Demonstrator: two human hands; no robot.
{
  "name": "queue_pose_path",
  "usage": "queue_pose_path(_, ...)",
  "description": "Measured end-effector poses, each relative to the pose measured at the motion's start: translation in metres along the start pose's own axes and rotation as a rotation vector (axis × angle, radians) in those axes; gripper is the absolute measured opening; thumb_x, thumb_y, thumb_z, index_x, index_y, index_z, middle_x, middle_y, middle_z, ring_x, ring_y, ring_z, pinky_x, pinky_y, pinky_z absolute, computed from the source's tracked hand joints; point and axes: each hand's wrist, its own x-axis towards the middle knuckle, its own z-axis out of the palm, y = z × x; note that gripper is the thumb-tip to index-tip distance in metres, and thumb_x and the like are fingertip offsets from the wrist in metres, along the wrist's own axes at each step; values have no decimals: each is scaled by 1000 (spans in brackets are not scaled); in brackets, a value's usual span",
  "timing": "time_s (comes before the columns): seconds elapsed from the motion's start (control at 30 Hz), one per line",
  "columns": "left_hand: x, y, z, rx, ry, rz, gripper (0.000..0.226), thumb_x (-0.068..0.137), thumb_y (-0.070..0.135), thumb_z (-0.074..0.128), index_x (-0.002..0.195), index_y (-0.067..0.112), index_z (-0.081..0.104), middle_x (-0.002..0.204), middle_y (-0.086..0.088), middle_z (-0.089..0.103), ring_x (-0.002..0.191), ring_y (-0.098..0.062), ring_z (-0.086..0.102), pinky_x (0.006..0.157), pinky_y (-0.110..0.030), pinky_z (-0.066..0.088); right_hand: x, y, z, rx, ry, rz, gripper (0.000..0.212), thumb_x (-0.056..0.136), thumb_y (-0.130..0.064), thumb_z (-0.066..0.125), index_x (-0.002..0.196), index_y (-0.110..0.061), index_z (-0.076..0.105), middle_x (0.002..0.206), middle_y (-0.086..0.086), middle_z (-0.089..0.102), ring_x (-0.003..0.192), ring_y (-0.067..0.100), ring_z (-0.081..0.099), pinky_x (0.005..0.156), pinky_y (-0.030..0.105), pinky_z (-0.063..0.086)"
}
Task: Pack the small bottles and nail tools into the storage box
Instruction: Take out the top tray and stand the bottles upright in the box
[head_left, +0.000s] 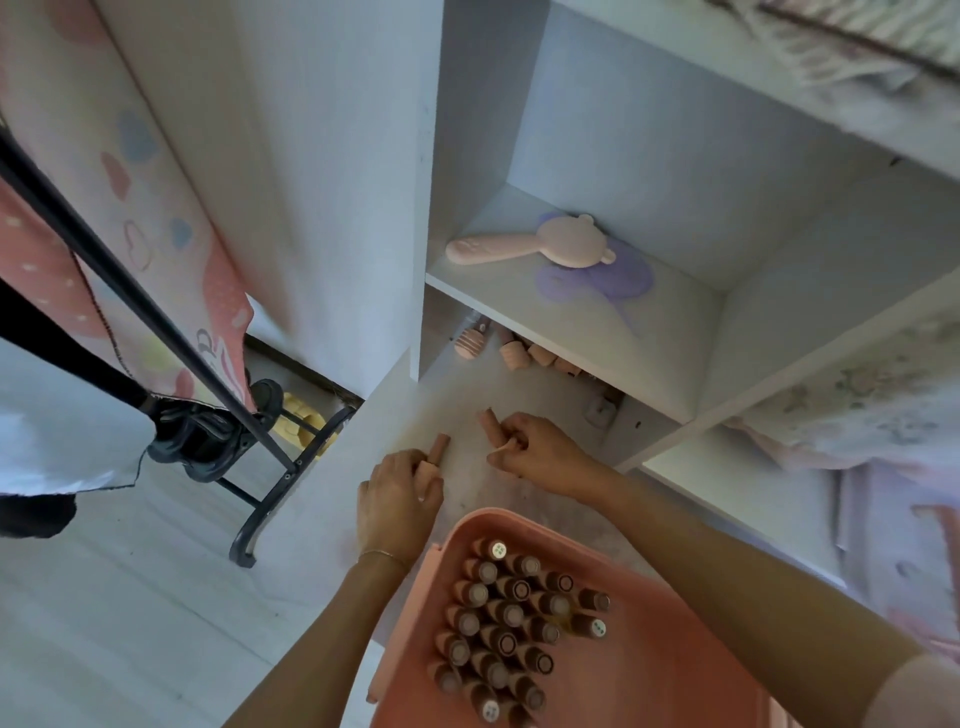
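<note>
Both hands are curled round small bottles over the white surface in front of the shelf unit. Left hand (399, 496) grips a pinkish-brown bottle (437, 448) whose cap end sticks out beyond the fingers, pointing away. Right hand (540, 457) pinches a second small bottle (487, 423) between thumb and fingers, its end angled up and to the left; a thin pale stick-like thing shows near the thumb, too small to identify. The two hands are near each other but apart.

Closer in, a pink storage box (649, 649) sits open, just near of the hands. Its left part holds many small bottles (506, 631) standing upright in tight rows, caps facing up; the right part of the box floor is bare.

Farther back, under the lower shelf, more small pink bottles and containers (511, 351) lie in a loose row. On the shelf (597, 332) above them rests a pink hairbrush (540, 244) on top of a purple one (597, 280). To the left stands a dark metal rack (244, 426) on the pale floor.
</note>
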Motion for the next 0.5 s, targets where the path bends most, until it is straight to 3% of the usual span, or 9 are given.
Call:
queue_pose_path(0.13, -2, 5, -8, -102, -22, -112, 25, 88, 23, 54, 109, 10, 52, 103, -10, 62, 84, -29, 59, 72, -37, 47, -22, -13, -13, 34, 41, -48, 13, 82, -17, 63, 87, -18, 52, 99, 6, 65, 94, 20, 61, 83, 34, 47)
queue_pose_path(0.3, -1, 25, -35, -323, 48, -69, 8, 89, 20, 54, 95, 18, 49, 94, 6, 57, 62, -2, 51, 50, -10, 34, -55, -31, -24, 30, 130, -131, 17, 81, -20, 64, 94, -20, 54, 105, 5, 66, 101, 19, 60, 92, 37, 47)
queue_pose_path(0.37, -6, 41, -50, -367, 99, -23, 11, 90, 20, 54, 100, 16, 52, 92, 5, 58, 66, -3, 51, 54, -8, 34, -75, -38, -27, 60, 179, -179, 12, 80, -20, 64, 87, -23, 54, 99, -2, 66, 98, 17, 61, 92, 40, 47)
queue_pose_path(0.5, -31, 73, -73, -510, 138, 41, 11, 90, 20, 52, 100, 25, 56, 83, 7, 61, 72, -5, 55, 67, -21, 45, -127, -41, -24, 218, 335, -266, 23, 81, -22, 65, 79, -38, 49, 94, -9, 67, 96, 12, 62, 86, 36, 48)
